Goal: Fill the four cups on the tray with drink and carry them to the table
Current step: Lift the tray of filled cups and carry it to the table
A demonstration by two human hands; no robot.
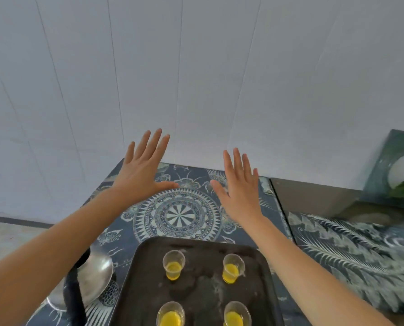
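A dark tray (203, 290) lies on a table covered with a blue patterned cloth (179, 215). On it stand several clear plastic cups, each part full of yellow drink: far left (173, 264), far right (233, 268), near left (170, 314), near right (236, 314). My left hand (142, 171) and my right hand (239, 187) are stretched out flat above the cloth beyond the tray, fingers spread, holding nothing.
A metal kettle (90, 278) with a black handle stands left of the tray, under my left forearm. A second patterned surface (351, 252) adjoins on the right, with a dark box (398, 168) and a white object at the far right. A white tiled wall (196, 78) rises behind.
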